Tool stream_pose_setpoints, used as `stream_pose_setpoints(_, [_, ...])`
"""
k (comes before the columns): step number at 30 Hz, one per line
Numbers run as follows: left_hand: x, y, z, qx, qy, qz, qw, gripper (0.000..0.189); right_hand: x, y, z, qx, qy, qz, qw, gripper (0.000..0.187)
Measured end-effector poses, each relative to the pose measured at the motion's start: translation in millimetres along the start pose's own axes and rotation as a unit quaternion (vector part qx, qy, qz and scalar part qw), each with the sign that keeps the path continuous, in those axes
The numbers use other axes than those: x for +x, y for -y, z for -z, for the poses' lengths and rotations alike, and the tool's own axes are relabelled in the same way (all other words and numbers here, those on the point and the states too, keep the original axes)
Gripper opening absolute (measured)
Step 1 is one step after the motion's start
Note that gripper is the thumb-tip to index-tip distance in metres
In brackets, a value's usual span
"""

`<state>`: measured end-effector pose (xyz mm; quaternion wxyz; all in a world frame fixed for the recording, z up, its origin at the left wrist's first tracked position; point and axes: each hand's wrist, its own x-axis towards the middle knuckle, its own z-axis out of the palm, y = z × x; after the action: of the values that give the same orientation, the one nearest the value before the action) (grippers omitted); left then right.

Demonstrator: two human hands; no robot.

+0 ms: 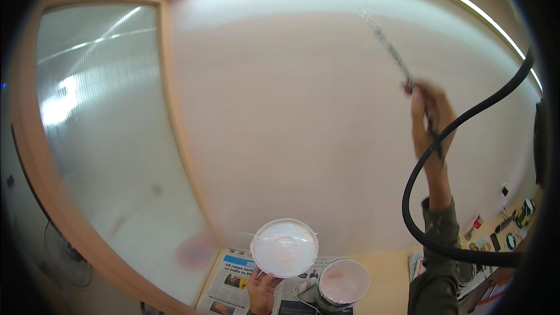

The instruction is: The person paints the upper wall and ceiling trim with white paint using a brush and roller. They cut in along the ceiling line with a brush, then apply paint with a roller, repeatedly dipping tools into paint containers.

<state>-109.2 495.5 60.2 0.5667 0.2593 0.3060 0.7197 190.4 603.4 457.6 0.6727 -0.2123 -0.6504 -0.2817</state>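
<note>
My right hand (431,105) grips a long, slim brush-like tool (393,54), blurred by motion. Its dark handle end lies along the wrist, and its pale far end reaches up over the pinkish wall (284,109); whether it touches the wall I cannot tell. Low in the view, my left hand (261,293) holds a round white plastic lid (284,248) by its lower rim, with a pale, wet-looking smear on the inner face. To the right of the lid stands an open paint tub (344,281) containing pale pink paint, its wire handle hanging at the left side.
Newspaper sheets (223,288) cover part of the wooden ledge (385,267) under the tub. A black cable (409,192) loops in front of my right forearm. Tools, including a red-topped brush (474,226), lie at right. A framed ribbed glass panel (113,140) borders the wall's left.
</note>
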Motion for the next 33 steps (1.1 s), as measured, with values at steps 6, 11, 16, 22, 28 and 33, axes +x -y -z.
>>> stream_pose_setpoints(6, [-11, -3, 84, 0.006, -0.124, -0.018, 0.992, 0.052, -106, 132, -6, 0.145, 0.275, -0.012, 0.950, 0.032])
stream_pose_setpoints(11, [-38, 23, 170, 0.060, -0.187, 0.038, 0.980, 0.057, -243, 228, -6, 0.291, 0.425, -0.152, 0.843, 0.032])
stream_pose_setpoints(16, [-50, 42, 217, 0.083, -0.203, 0.089, 0.972, 0.046, -407, 294, -45, 0.283, 0.434, -0.389, 0.762, 0.032])
stream_pose_setpoints(22, [-56, 49, 254, 0.125, -0.195, 0.130, 0.964, 0.044, -518, 324, -39, 0.249, 0.523, -0.267, 0.770, 0.054])
stream_pose_setpoints(28, [-43, 47, 257, 0.085, -0.164, 0.182, 0.966, 0.038, -557, 330, -46, 0.180, 0.509, -0.220, 0.813, 0.056])
stream_pose_setpoints(33, [-36, 63, 230, 0.093, -0.130, 0.205, 0.966, 0.040, -551, 323, -23, 0.146, 0.487, -0.230, 0.830, 0.058])
